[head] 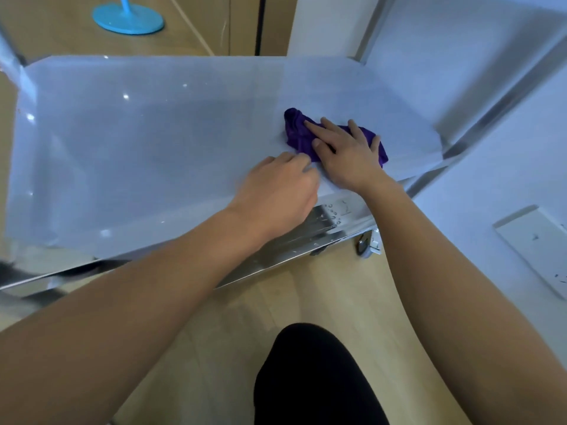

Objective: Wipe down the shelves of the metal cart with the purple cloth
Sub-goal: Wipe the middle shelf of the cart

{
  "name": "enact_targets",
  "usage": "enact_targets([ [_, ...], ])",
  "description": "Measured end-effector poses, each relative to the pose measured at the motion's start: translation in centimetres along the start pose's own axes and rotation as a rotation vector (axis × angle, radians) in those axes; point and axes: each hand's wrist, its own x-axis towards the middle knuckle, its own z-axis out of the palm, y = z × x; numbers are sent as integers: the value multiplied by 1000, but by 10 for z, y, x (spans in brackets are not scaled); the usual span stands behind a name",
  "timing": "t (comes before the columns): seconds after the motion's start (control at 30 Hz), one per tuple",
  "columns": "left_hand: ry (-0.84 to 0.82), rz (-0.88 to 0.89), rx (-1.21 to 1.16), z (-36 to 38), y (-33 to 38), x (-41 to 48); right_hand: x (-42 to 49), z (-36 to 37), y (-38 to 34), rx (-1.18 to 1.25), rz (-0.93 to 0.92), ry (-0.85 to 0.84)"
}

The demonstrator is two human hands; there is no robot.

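Note:
The metal cart's shelf (138, 142) fills the upper half of the view, its flat surface covered with a pale, bluish film. A bunched purple cloth (299, 136) lies on the shelf's right part. My right hand (346, 154) lies on top of the cloth with straight fingers pressing it down. Just left of it, my left hand (276, 191) rests on the shelf with curled fingers, its fingertips at the cloth's near edge; whether they pinch the cloth or the film is hidden.
The shelf's shiny front rim (276, 250) runs across the middle, a caster wheel (366, 245) under its right corner. A cart upright (506, 96) rises at right. A blue stand base (129, 19) sits on the wooden floor behind. My dark-clothed knee (313, 375) is below.

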Motion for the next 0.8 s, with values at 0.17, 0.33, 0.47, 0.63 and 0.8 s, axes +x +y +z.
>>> enact_targets([
  [0.17,-34,-2,-83,18,11,39,15,-5,34,29,49,-2],
  [0.33,-11,29,-125,27,8,35,32,-25,94,-52,178,5],
  [0.47,14,39,-123,28,11,34,39,-40,128,-87,338,15],
  [0.63,28,46,-111,28,11,35,27,-22,86,-97,285,12],
  [0.8,22,53,-90,28,13,36,5,4,48,-103,90,33],
])
